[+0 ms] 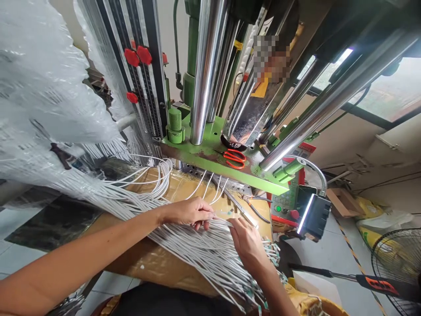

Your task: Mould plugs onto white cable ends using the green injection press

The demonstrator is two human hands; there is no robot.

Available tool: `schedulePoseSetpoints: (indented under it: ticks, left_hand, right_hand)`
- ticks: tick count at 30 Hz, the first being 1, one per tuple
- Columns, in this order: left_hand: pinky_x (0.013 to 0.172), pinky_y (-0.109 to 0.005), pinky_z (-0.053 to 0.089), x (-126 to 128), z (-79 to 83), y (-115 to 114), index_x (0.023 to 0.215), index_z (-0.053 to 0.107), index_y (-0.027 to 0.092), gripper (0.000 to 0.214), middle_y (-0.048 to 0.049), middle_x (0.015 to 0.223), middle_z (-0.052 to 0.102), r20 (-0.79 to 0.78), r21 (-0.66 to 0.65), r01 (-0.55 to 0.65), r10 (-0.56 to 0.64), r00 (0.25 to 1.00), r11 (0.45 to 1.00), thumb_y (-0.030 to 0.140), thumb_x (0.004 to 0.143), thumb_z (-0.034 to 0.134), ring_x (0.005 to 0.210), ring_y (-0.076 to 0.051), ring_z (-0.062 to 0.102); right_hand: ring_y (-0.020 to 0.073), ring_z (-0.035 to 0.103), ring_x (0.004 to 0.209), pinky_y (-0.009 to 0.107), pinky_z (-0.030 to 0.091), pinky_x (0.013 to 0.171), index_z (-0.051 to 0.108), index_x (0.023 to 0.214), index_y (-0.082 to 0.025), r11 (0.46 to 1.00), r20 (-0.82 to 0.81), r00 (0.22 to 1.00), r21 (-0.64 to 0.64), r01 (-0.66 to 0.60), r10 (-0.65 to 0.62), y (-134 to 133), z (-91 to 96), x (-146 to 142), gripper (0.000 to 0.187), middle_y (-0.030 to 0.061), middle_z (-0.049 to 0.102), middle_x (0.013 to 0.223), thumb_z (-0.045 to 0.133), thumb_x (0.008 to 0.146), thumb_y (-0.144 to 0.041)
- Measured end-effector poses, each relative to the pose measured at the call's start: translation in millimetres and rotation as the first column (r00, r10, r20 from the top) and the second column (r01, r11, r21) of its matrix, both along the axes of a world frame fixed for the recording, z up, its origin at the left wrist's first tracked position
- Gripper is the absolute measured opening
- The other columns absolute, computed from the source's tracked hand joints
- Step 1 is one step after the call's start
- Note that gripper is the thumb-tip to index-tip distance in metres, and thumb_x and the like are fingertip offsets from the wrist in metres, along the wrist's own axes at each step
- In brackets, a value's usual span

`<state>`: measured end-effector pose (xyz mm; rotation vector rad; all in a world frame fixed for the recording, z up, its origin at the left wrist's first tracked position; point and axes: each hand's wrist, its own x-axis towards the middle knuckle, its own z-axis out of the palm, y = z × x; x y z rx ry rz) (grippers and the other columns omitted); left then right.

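Observation:
A thick bundle of white cables (pixel 204 250) lies across the brown covered worktop, with small greenish ends gathered at the right. Above it my left hand (pixel 194 212) pinches a white cable between thumb and fingers. A short way to the right, my right hand (pixel 246 241) has its fingers closed on the white cable (pixel 221 218) that runs between both hands. Just behind them, several single cables (pixel 206 191) come out from under the green machine plate (pixel 226 169). Coiled cables (pixel 161 182) lie to the left.
Red-handled scissors (pixel 234 159) rest on the machine plate among steel columns (pixel 207 79). Pliers (pixel 255 204) lie behind my right hand. A control panel (pixel 284 208) and a lit lamp (pixel 312 215) stand at the right, a fan (pixel 397 263) beyond. Plastic wrap (pixel 46 87) hangs left.

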<state>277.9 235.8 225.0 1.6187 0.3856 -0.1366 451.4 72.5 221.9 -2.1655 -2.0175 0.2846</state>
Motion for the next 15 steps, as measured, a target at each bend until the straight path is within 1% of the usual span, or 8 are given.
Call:
schedulePoseSetpoints:
  ticks: [2,4,6,8,9,11,13,15]
  left_hand:
    - [0.055,-0.02,0.043,5,4.5,-6,0.084,0.068,0.013,0.04,-0.0049,0.073,0.066,-0.005,0.035,0.039,-0.039,0.999,0.999,0.047,0.092,0.048,0.06,-0.012,0.058]
    - [0.054,-0.021,0.043,12,4.7,-15,0.079,0.066,0.013,0.039,-0.0045,0.071,0.066,-0.012,0.051,0.048,-0.048,0.999,0.998,0.044,0.092,0.046,0.057,-0.013,0.059]
    - [0.048,-0.021,0.041,15,0.8,-25,0.082,0.063,0.014,0.037,-0.0043,0.072,0.068,-0.043,0.04,0.016,-0.014,0.999,0.999,0.043,0.093,0.044,0.049,-0.011,0.056]
    - [0.045,-0.021,0.038,15,-4.1,-37,0.088,0.062,0.015,0.036,-0.0025,0.068,0.066,-0.079,0.042,-0.044,0.048,0.996,0.998,0.043,0.094,0.04,0.044,-0.011,0.053]
    - [0.046,-0.021,0.038,14,-6.1,-42,0.089,0.062,0.015,0.035,-0.0011,0.063,0.064,-0.072,0.079,-0.076,0.082,0.994,0.994,0.042,0.095,0.039,0.045,-0.012,0.054]
    - [0.053,-0.022,0.04,11,-8.2,-54,0.081,0.062,0.016,0.035,-0.0002,0.057,0.061,-0.003,0.229,-0.118,0.122,0.992,0.966,0.037,0.096,0.039,0.051,-0.013,0.057]
    - [0.057,-0.022,0.039,8,-8.8,-63,0.07,0.06,0.015,0.035,-0.0014,0.059,0.061,0.092,0.427,-0.15,0.122,0.988,0.892,0.03,0.095,0.04,0.057,-0.014,0.058]
    - [0.058,-0.022,0.039,3,-10.1,-68,0.07,0.06,0.015,0.033,-0.0023,0.064,0.064,0.138,0.552,-0.131,0.065,0.988,0.824,0.024,0.096,0.04,0.059,-0.013,0.058]
  right_hand:
    - [0.0179,0.061,0.074,0.028,0.034,0.06,0.062,0.096,-0.021,0.999,0.095,0.995,0.02,-0.037,0.035,-3,-2.5,-2,0.021,0.0028,0.065,0.082,0.041,0.097,-0.018]
    - [0.0177,0.061,0.069,0.029,0.03,0.056,0.062,0.092,-0.02,0.998,0.175,0.983,0.006,-0.065,0.062,-6,-2.4,-4,0.022,0.0033,0.064,0.081,0.041,0.096,-0.015]
    - [0.0177,0.061,0.068,0.029,0.029,0.055,0.063,0.093,-0.02,0.997,0.146,0.986,-0.042,-0.071,0.077,-10,1.2,-4,0.021,0.0036,0.066,0.082,0.042,0.095,-0.015]
    - [0.0176,0.063,0.072,0.028,0.034,0.058,0.064,0.104,-0.021,0.995,-0.032,0.998,-0.084,-0.057,0.054,-13,6.5,-3,0.018,0.0031,0.069,0.085,0.048,0.095,-0.025]
    - [0.0171,0.064,0.073,0.027,0.037,0.06,0.063,0.109,-0.022,0.995,-0.153,0.988,-0.094,-0.033,0.018,-14,8.4,-2,0.022,0.0024,0.07,0.086,0.051,0.095,-0.032]
    - [0.0156,0.063,0.071,0.026,0.041,0.063,0.061,0.119,-0.022,0.993,-0.378,0.922,-0.11,0.048,-0.086,-13,8.3,-1,0.035,0.0014,0.071,0.085,0.055,0.091,-0.042]
    - [0.015,0.062,0.066,0.026,0.044,0.062,0.064,0.116,-0.019,0.984,-0.535,0.827,-0.126,0.125,-0.174,-10,2.4,-2,0.038,0.0014,0.071,0.08,0.058,0.088,-0.043]
    - [0.016,0.063,0.066,0.027,0.046,0.064,0.07,0.109,-0.018,0.986,-0.625,0.762,-0.102,0.135,-0.169,-10,-6.1,-4,0.034,0.0025,0.071,0.078,0.062,0.085,-0.04]
